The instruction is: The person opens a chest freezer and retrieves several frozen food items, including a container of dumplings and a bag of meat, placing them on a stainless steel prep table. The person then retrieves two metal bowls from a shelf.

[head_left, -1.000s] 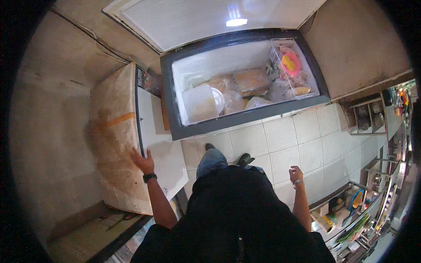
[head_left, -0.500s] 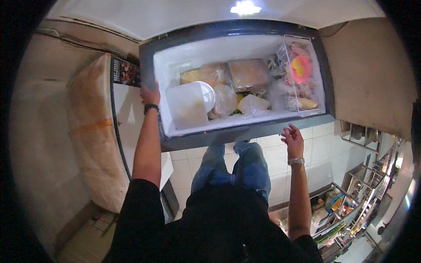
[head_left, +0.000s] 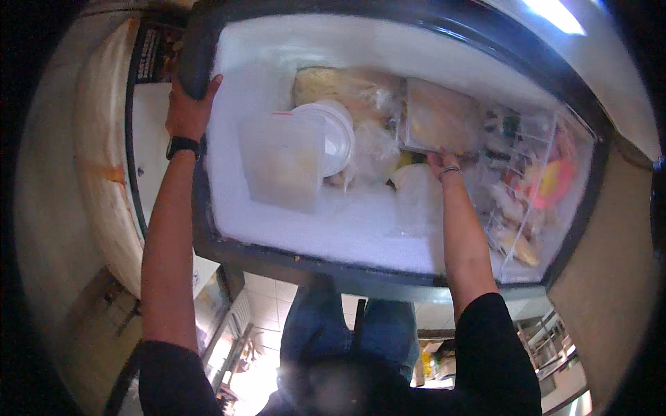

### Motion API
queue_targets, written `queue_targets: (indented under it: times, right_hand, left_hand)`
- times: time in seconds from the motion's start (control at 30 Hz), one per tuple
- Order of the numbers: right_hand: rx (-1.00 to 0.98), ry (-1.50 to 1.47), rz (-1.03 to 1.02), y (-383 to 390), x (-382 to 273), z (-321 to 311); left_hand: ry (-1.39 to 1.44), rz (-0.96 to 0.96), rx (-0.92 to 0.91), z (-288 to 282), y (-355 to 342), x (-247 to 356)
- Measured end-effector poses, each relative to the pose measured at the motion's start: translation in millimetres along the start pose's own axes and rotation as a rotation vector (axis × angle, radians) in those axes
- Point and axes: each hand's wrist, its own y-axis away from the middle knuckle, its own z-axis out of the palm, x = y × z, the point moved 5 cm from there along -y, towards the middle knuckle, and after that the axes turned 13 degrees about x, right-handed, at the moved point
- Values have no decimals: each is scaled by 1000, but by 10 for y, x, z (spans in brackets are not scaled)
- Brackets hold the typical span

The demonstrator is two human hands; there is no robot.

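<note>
A chest freezer with a dark rim (head_left: 198,201) stands open in front of me, its white inside frosted and misty. At the far left corner my left hand (head_left: 189,114) grips the rim, the thumb lying on the inner side. My right hand (head_left: 444,163) reaches down inside, touching the near edge of a flat clear container (head_left: 444,114) with brownish contents; its fingers are partly hidden and blurred. Just nearer lies a whitish plastic bag (head_left: 420,194). Left of the hand are clear plastic bags (head_left: 371,149), a round white tub (head_left: 340,139) and a translucent square container (head_left: 284,163).
A wire basket (head_left: 517,239) at the freezer's right end holds bagged food and a pink-and-yellow item (head_left: 553,182). A bag of yellowish food (head_left: 319,87) lies at the back. Left of the freezer stands a white cabinet (head_left: 158,139); metal racks (head_left: 555,340) are at lower right.
My right hand has gone from outside the near rim down into the freezer, to the flat container. My left hand stays on the left rim. The view has come closer and tilted.
</note>
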Motion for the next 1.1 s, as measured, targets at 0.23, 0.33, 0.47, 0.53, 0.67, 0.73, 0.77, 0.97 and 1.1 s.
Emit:
queue_targets:
  times: [0.23, 0.33, 0.47, 0.53, 0.67, 0.73, 0.77, 0.97, 1.1]
  right_hand:
    - [11, -95, 21, -508, 334, 316]
    - [-21, -147, -16, -537, 449, 261]
    - [-49, -203, -53, -618, 583, 202]
    - [-65, -210, -54, -675, 634, 217]
    - [-91, -219, -44, -848, 649, 250]
    - [-107, -223, -38, -934, 633, 265]
    - [-119, -227, -41, -968, 616, 256]
    - [-198, -219, -35, -998, 617, 329]
    - [-261, -243, -74, -931, 540, 266]
  left_hand:
    - [19, 1, -15, 184, -41, -215]
    - [58, 8, -8, 160, -54, -231]
    - [64, 10, 9, 159, -17, -160]
    - [31, 6, 25, 167, -4, -182]
    - [-15, -8, 9, 161, -6, -171]
    - [-19, -1, -20, 178, -3, -171]
    - [-24, 7, -32, 195, -9, -202]
    - [-698, 864, 165, 473, -5, -637]
    - [-10, -9, -48, 269, -4, -266]
